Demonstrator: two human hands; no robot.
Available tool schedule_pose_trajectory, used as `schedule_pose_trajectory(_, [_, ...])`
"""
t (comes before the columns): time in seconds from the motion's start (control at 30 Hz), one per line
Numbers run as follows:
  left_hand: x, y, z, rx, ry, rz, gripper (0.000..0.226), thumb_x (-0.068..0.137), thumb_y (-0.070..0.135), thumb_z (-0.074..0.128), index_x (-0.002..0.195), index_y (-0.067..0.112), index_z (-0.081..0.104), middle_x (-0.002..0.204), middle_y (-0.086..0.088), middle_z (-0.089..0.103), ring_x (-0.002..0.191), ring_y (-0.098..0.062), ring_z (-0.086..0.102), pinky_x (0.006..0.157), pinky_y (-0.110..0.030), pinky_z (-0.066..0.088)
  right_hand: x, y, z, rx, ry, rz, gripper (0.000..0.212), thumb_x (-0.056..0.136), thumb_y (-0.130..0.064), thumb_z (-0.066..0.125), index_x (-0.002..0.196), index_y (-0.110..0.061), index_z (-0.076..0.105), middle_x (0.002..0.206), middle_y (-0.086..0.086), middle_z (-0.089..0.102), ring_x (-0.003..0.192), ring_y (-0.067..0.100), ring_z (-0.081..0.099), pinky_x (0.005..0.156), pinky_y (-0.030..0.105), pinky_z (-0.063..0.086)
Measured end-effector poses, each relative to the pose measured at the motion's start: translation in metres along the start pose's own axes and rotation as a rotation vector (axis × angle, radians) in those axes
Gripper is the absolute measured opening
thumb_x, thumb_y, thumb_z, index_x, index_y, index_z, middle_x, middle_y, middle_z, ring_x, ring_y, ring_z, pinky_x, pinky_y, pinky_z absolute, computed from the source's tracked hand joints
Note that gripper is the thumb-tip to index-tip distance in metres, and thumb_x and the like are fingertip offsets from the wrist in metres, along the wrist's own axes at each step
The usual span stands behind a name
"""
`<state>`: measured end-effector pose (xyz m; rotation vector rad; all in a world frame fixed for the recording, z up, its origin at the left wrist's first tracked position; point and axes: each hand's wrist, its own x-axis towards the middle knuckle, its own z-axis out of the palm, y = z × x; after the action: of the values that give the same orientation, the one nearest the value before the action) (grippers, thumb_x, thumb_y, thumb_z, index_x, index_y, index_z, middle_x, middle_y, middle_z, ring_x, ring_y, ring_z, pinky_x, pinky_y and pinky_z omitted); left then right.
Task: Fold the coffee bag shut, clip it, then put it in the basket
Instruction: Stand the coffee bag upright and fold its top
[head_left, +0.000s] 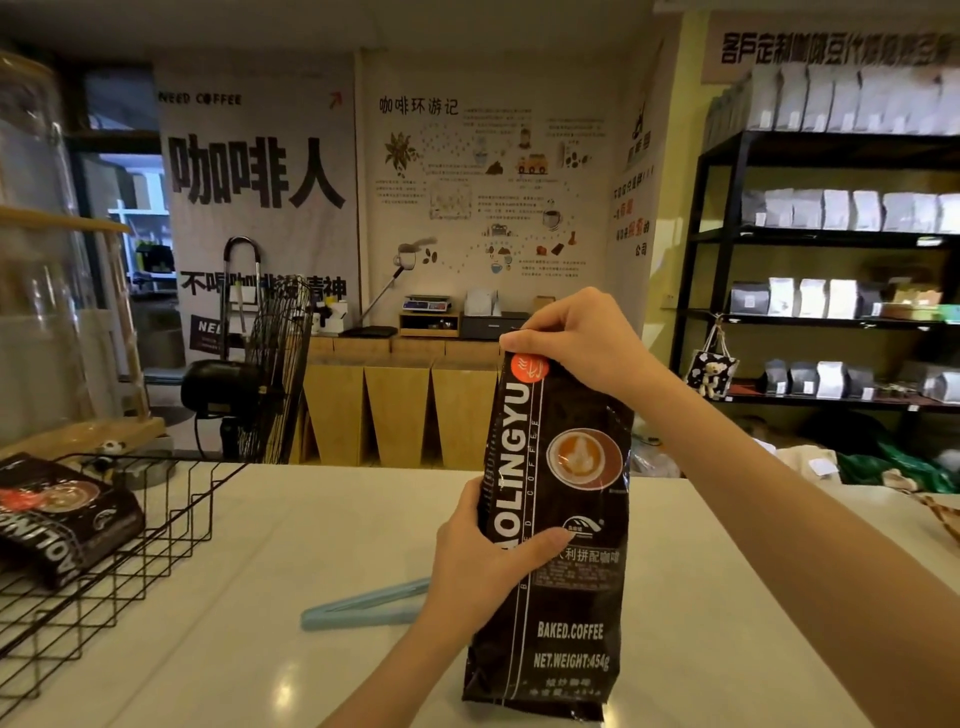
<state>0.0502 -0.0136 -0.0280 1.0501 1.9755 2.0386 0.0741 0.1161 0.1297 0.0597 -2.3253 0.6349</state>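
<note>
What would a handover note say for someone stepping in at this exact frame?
Left hand: grip closed around the middle of the coffee bag, which stands upright on the counter.
Right hand: pinching the bag's top edge.
Clip: blue, lying on the counter left of the bag, partly behind the left hand, untouched.
Basket: black wire, at far left, already holding another coffee bag.
Done: bag steadied, top gripped.
Left: finish folding the top, clip it, place the bag in the basket.
</note>
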Motion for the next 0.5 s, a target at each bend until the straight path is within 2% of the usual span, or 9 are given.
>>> schedule_pose_trajectory(0.07, [0.0,0.0,0.0,-0.006,0.008,0.01,0.058,0.044,0.045,0.077,0.094,0.036,0.049,0.094,0.011,0.067,0.084,0.003,0.064,0.065,-0.016,0.053,0.0,0.0,0.0,-0.012,0.025,-0.007,0.024,0.076,-0.038,0.065,0.084,-0.017,0.073,0.073,-0.003,0.068,0.072,0.01,0.063,0.07,0.029,0.053])
schedule_pose_trajectory(0.13, [0.001,0.001,0.001,-0.014,0.014,0.012,0.057,0.044,0.045,0.076,0.094,0.036,0.049,0.094,0.012,0.067,0.085,0.003,0.064,0.065,-0.017,0.053,0.0,-0.001,-0.001,-0.041,0.059,-0.04,0.025,0.077,-0.039,0.064,0.086,-0.017,0.073,0.077,0.002,0.072,0.074,0.013,0.065,0.071,0.034,0.055])
schedule_pose_trajectory(0.3, [0.0,-0.001,0.002,-0.048,0.028,0.015,0.051,0.046,0.042,0.075,0.09,0.037,0.051,0.083,0.016,0.068,0.08,0.004,0.065,0.06,-0.013,0.051,-0.003,0.002,0.011,-0.224,0.213,-0.17,0.031,0.08,-0.044,0.058,0.082,-0.017,0.072,0.069,0.004,0.072,0.063,0.015,0.064,0.06,0.031,0.052])
schedule_pose_trajectory(0.4, [-0.002,-0.003,0.003,-0.069,0.041,0.02,0.051,0.047,0.039,0.076,0.091,0.033,0.052,0.084,0.013,0.07,0.079,0.001,0.067,0.06,-0.014,0.052,-0.006,0.006,0.02,-0.348,0.309,-0.295,0.038,0.081,-0.048,0.052,0.079,-0.016,0.072,0.061,0.003,0.07,0.055,0.016,0.062,0.053,0.031,0.049])
schedule_pose_trajectory(0.5, [-0.001,-0.004,0.001,-0.085,0.043,0.014,0.053,0.047,0.04,0.083,0.092,0.033,0.054,0.08,0.015,0.071,0.08,0.0,0.067,0.059,-0.014,0.052,-0.006,0.007,0.019,-0.365,0.288,-0.339,0.043,0.081,-0.05,0.045,0.079,-0.016,0.072,0.059,0.003,0.07,0.051,0.016,0.061,0.051,0.031,0.049])
